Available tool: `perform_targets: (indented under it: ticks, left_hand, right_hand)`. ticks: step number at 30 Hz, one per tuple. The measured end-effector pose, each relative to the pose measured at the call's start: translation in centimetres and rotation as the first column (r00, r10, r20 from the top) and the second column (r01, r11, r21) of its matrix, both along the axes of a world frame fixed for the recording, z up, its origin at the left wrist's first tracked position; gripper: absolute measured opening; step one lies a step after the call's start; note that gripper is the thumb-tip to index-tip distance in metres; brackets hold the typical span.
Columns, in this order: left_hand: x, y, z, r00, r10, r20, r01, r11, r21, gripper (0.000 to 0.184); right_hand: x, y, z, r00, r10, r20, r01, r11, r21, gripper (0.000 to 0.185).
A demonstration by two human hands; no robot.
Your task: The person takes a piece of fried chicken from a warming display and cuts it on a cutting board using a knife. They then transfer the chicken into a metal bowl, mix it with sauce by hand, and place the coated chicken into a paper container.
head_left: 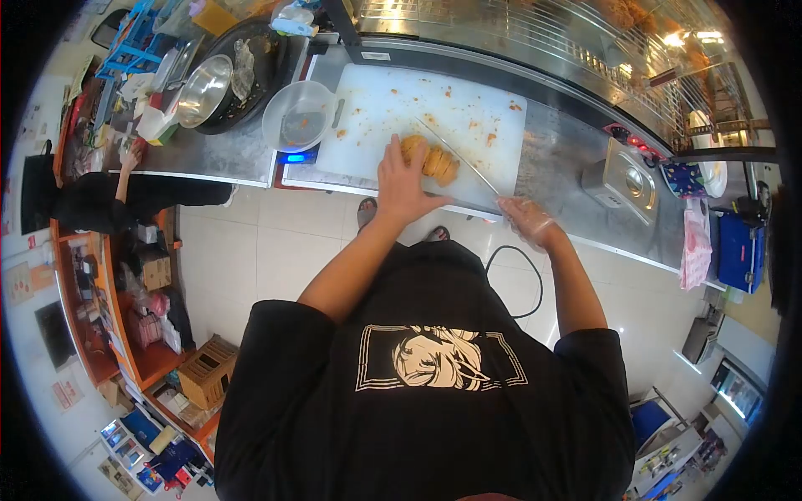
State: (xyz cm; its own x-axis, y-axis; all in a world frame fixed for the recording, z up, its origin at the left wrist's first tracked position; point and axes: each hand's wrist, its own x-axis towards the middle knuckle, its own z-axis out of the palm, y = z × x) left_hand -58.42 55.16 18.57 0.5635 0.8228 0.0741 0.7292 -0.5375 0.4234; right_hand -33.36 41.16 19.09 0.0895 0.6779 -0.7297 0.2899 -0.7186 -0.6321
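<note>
A browned, sliced piece of fried chicken (440, 164) lies on the white cutting board (384, 92), with crumbs scattered around it. My left hand (403, 185) is bare and holds the chicken at its left end, fingers over it and thumb stretched out to the right. In a clear plastic glove, my right hand (528, 221) is closed round the handle of a long knife (468, 163). The blade slants up and left across the board, just beyond the chicken's far right side. Whether its edge touches the meat I cannot tell. My left fingers hide part of the chicken.
Left of the board, a clear plastic bowl (298, 117) stands by a scale with a lit display (297, 158). A steel bowl (205, 90) sits on a black pan (259, 71). Rightward is a lidded steel container (620, 179). Behind runs a glass display case (535, 42). Another person's hand (131, 155) shows far left.
</note>
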Motion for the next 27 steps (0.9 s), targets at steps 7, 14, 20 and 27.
perform_targets:
  ticks: [7,14,20,27]
  left_hand:
    - [2.3,0.9,-4.3,0.994,-0.023,0.109,0.017,0.998,0.053,0.092]
    - [0.3,2.6,-3.9,0.968,-0.215,0.132,0.21,0.976,0.049,0.084]
    - [-0.8,2.4,-3.0,0.962,-0.131,0.238,0.121,0.991,0.058,0.092]
    - [-3.7,5.3,-3.6,0.925,0.072,0.374,-0.104,0.992,0.066,0.055]
  right_hand:
    - [0.3,-0.2,-0.6,0.997,0.071,0.014,-0.071,0.997,0.02,0.062]
    - [-1.1,-0.4,-1.4,0.999,0.002,0.045,-0.003,1.0,0.011,0.066]
    - [-3.0,0.3,0.2,0.981,0.052,0.188,-0.066,0.996,0.065,0.066]
    - [-6.0,2.2,1.2,0.964,0.113,0.242,-0.147,0.98,0.13,0.067]
